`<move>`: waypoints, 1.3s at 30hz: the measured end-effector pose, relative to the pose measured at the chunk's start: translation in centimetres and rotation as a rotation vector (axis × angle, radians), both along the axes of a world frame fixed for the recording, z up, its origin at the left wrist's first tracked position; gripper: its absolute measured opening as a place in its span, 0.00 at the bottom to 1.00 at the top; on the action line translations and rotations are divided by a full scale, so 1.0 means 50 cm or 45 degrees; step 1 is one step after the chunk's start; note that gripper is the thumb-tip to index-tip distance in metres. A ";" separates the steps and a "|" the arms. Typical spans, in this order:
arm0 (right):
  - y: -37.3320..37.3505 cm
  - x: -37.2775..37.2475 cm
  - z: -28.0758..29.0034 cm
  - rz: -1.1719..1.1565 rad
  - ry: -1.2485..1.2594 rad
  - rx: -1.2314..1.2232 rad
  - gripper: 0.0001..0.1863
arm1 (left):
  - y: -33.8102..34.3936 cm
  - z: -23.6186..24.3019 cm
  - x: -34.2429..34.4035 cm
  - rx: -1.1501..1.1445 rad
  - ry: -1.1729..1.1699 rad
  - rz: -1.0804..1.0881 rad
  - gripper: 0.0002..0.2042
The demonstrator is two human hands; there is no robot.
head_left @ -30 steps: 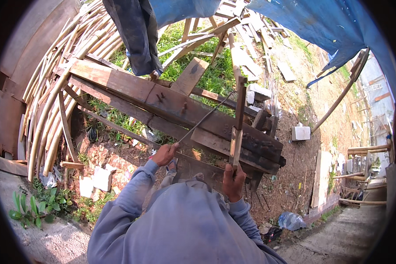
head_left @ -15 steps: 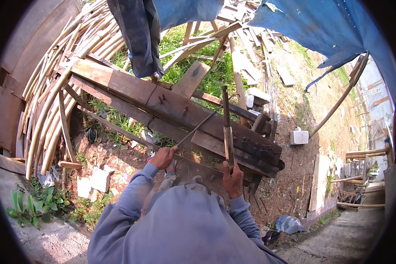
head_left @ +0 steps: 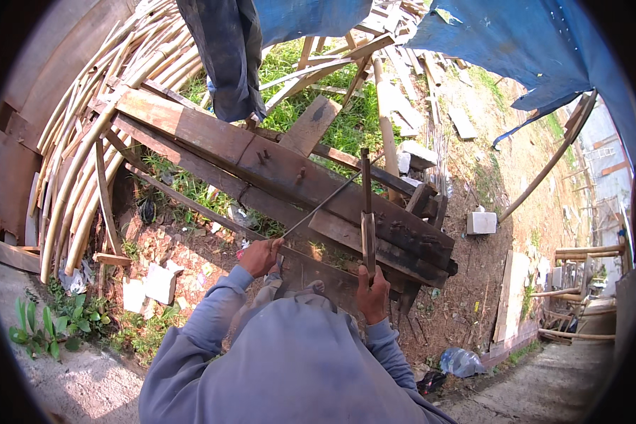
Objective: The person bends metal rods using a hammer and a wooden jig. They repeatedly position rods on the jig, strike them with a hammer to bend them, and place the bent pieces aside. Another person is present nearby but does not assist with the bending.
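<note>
My left hand (head_left: 262, 257) is closed round the near end of a thin metal rod (head_left: 321, 204). The rod slants up and away to the right across a heavy wooden beam bench (head_left: 268, 166) with several metal pegs standing in it. My right hand (head_left: 372, 292) is wrapped round the lower end of a long bar tool (head_left: 367, 205), a dark upper bar with a lighter, wood-like handle. That tool points away from me over the bench's right part and crosses the rod, whose far end shows only partly behind it. Whether tool and rod touch, I cannot tell.
Bamboo poles (head_left: 85, 169) are piled at the left. Dark trousers (head_left: 227, 63) hang above the bench's far side, beside a blue tarp (head_left: 495, 42). A white block (head_left: 481, 222) stands on the ground at right; a clear plastic bottle (head_left: 461, 362) lies nearer me.
My right hand and the bar tool have shifted slightly toward me. The left hand still grips the rod in almost the same place.
</note>
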State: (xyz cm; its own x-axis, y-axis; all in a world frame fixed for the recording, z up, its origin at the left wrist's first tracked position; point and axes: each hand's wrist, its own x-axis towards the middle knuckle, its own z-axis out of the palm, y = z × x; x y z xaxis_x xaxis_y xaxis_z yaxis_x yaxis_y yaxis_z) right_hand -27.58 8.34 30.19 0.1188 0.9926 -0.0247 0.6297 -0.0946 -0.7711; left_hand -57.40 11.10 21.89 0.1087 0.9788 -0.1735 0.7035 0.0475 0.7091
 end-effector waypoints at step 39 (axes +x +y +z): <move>0.079 0.021 -0.048 0.026 0.360 -0.272 0.17 | 0.009 0.040 0.259 -0.851 -1.088 -0.295 0.27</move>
